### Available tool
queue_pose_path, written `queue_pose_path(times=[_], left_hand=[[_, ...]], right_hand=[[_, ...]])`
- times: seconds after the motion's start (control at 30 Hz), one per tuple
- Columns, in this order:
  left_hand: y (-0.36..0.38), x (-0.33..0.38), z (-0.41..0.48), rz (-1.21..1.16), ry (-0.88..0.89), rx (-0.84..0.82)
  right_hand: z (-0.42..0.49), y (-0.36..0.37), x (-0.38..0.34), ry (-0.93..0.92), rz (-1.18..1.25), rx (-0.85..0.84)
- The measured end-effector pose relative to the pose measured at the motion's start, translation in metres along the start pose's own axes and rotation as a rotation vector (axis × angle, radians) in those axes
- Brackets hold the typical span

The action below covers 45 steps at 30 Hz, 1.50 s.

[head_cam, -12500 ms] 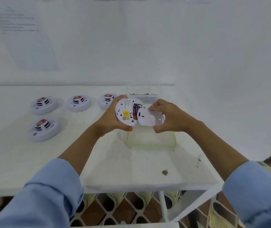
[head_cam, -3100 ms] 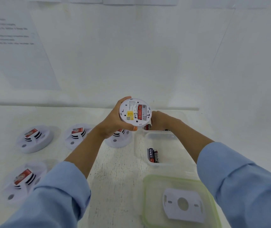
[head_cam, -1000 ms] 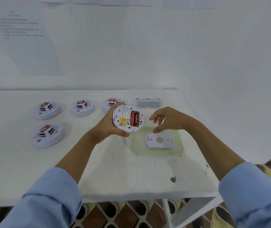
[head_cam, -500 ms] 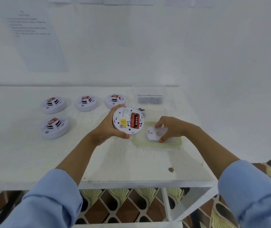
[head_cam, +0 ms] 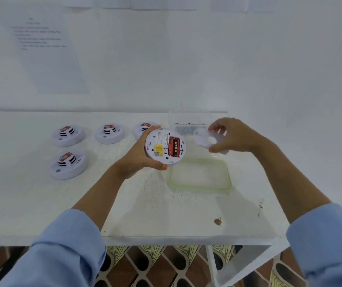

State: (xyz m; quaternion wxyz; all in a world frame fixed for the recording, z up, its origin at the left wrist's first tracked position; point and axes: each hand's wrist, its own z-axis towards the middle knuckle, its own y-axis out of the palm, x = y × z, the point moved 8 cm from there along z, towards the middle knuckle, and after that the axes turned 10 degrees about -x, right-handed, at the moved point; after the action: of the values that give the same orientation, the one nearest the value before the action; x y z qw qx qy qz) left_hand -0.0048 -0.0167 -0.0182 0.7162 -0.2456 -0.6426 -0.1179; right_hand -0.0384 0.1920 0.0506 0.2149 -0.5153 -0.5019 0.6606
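L hand (head_cam: 139,156) fingers clamp detector (head_cam: 165,146), batteries up; R hand (head_cam: 234,137) fingers pinch cover (head_cam: 205,139) over lid (head_cam: 200,174).

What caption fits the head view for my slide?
Left hand holds smoke detector, batteries exposed; right hand holds white cover plate near green-rimmed lid.

Left hand (head_cam: 139,157) grips smoke detector (head_cam: 165,149), batteries (head_cam: 174,147) exposed; right hand (head_cam: 235,136) pinches white cover plate (head_cam: 205,139) above green-rimmed lid (head_cam: 200,175).
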Motion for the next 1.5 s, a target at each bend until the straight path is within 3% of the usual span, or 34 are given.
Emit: queue_pose_path(times=[0.13, 0.33, 0.7, 1.5], left_hand=[[0.002, 0.010, 0.015, -0.026, 0.038, -0.015], [-0.015, 0.018, 0.044, 0.000, 0.089, -0.015], [-0.044, 0.008, 0.081, -0.032, 0.105, -0.091], [-0.049, 0.004, 0.101, -0.046, 0.116, -0.051]], right_hand=[[0.011, 0.000, -0.058, -0.174, 0.081, -0.013], [0.049, 0.019, -0.079, -0.237, -0.001, -0.042], [0.091, 0.016, -0.074, -0.226, -0.045, -0.019], [0.101, 0.003, -0.059, -0.237, -0.045, -0.029]])
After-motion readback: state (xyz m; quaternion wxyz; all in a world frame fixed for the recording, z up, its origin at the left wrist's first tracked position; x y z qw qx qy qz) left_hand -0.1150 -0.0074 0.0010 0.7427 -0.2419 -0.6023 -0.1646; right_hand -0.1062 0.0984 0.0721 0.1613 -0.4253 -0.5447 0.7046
